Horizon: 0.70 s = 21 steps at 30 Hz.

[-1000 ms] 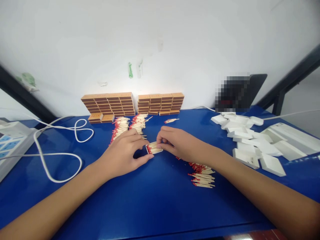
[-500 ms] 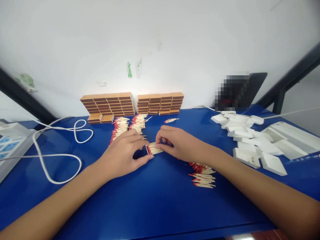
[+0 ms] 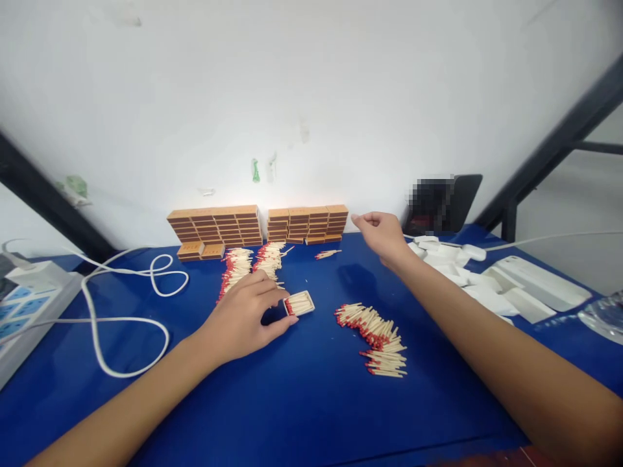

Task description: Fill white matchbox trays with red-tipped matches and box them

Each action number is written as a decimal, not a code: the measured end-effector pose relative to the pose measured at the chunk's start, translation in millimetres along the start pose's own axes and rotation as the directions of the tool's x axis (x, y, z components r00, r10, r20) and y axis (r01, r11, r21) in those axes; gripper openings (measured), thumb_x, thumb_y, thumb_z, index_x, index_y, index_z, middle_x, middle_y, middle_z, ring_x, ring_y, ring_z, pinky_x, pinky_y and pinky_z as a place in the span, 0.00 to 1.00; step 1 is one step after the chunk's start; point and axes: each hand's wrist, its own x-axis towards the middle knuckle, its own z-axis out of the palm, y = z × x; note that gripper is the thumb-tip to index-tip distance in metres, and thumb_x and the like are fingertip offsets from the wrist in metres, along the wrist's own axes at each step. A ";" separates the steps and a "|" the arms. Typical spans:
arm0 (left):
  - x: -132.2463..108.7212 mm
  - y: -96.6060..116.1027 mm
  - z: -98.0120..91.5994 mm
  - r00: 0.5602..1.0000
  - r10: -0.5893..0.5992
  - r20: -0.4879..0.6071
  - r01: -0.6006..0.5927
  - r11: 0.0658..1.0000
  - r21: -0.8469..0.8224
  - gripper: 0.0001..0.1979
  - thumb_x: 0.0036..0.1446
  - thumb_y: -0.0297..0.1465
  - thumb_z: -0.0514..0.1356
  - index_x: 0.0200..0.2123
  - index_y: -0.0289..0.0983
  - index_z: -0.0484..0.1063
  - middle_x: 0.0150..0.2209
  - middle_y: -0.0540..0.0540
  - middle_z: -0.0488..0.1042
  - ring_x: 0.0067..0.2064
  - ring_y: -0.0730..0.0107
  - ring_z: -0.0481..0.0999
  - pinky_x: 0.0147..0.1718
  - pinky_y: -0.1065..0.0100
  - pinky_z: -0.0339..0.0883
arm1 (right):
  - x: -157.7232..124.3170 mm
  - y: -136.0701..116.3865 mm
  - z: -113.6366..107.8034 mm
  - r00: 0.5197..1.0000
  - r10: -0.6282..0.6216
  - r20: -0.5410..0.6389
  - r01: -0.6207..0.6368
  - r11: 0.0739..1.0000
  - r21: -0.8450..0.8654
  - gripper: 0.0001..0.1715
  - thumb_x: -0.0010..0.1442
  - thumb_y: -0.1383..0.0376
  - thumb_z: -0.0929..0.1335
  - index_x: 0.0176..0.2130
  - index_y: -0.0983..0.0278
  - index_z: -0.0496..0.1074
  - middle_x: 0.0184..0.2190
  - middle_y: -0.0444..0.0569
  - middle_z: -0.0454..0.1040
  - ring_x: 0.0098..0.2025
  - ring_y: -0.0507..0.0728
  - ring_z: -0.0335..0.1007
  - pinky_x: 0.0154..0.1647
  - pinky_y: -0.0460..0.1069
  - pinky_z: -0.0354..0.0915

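A small white matchbox tray (image 3: 312, 301) lies on the blue table with red-headed matches (image 3: 300, 303) inside. My left hand (image 3: 248, 314) grips its left end between thumb and fingers. My right hand (image 3: 379, 235) is raised to the right of the stacked matchboxes, its fingertips pinched together. Whether anything is between them is too small to make out. A curved heap of loose matches (image 3: 372, 327) lies right of the tray. Two more piles of matches (image 3: 236, 269) sit behind my left hand, partly hidden by it. A few stray matches (image 3: 328, 255) lie before the stacks.
Stacked matchboxes (image 3: 219, 224) stand along the wall in two blocks. White empty trays (image 3: 450, 259) are heaped at the right, partly behind my right forearm. A power strip (image 3: 29, 311) and a looped white cable (image 3: 97, 331) occupy the left. A dark, partly pixelated object (image 3: 464, 201) leans at the back right.
My right hand has left the matches in the tray and moved up and to the right. My left hand still holds the tray. The view has tilted upward slightly.
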 end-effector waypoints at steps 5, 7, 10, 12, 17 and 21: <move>-1.3 -0.1 0.7 0.999 -0.005 -0.032 0.005 1.000 -0.001 0.12 0.68 0.39 0.66 0.47 0.37 0.81 0.41 0.41 0.81 0.47 0.55 0.77 0.49 0.53 0.74 | 23.1 -18.6 10.0 0.993 0.116 -0.004 -0.116 0.993 0.024 0.21 0.62 0.54 0.75 0.25 0.60 0.68 0.18 0.39 0.60 0.22 0.51 0.52 0.23 0.49 0.53; -1.2 -0.6 1.0 0.999 -0.005 -0.036 0.004 1.000 -0.004 0.12 0.67 0.39 0.66 0.47 0.38 0.81 0.41 0.41 0.81 0.47 0.55 0.77 0.49 0.53 0.74 | 29.6 -23.2 17.8 0.987 0.158 0.021 -0.158 0.987 0.022 0.22 0.59 0.54 0.77 0.24 0.60 0.66 0.16 0.38 0.56 0.21 0.51 0.50 0.21 0.49 0.51; -0.6 -1.8 1.6 0.999 0.000 -0.049 0.000 1.000 0.001 0.13 0.67 0.39 0.66 0.48 0.37 0.81 0.40 0.42 0.81 0.46 0.55 0.77 0.49 0.53 0.75 | 38.4 -29.3 24.4 0.977 0.210 0.036 -0.211 0.977 0.031 0.23 0.55 0.57 0.79 0.25 0.58 0.65 0.16 0.36 0.54 0.21 0.51 0.50 0.19 0.49 0.48; -0.2 -2.5 1.8 0.997 0.000 -0.078 0.002 1.000 0.019 0.13 0.67 0.39 0.66 0.48 0.37 0.81 0.40 0.41 0.81 0.46 0.55 0.77 0.49 0.53 0.75 | 41.5 -34.1 20.5 0.974 0.224 0.029 -0.226 0.973 0.055 0.21 0.56 0.59 0.78 0.26 0.59 0.64 0.17 0.37 0.55 0.21 0.50 0.50 0.18 0.49 0.47; 0.4 -2.5 1.0 0.976 -0.042 -0.212 0.058 0.996 0.068 0.13 0.67 0.40 0.66 0.46 0.37 0.81 0.42 0.41 0.82 0.45 0.56 0.76 0.49 0.52 0.75 | 14.4 -38.6 -6.3 0.990 0.141 0.010 -0.140 0.978 0.153 0.16 0.60 0.57 0.75 0.29 0.61 0.68 0.23 0.40 0.61 0.25 0.51 0.56 0.20 0.46 0.54; 0.9 -3.0 0.3 0.955 -0.088 -0.282 0.119 0.989 0.093 0.12 0.66 0.40 0.67 0.44 0.38 0.82 0.39 0.43 0.84 0.44 0.56 0.76 0.48 0.52 0.75 | -42.5 -31.0 -9.6 0.967 0.051 0.250 -0.102 0.975 0.196 0.20 0.55 0.49 0.77 0.30 0.61 0.74 0.26 0.45 0.70 0.25 0.52 0.62 0.19 0.46 0.54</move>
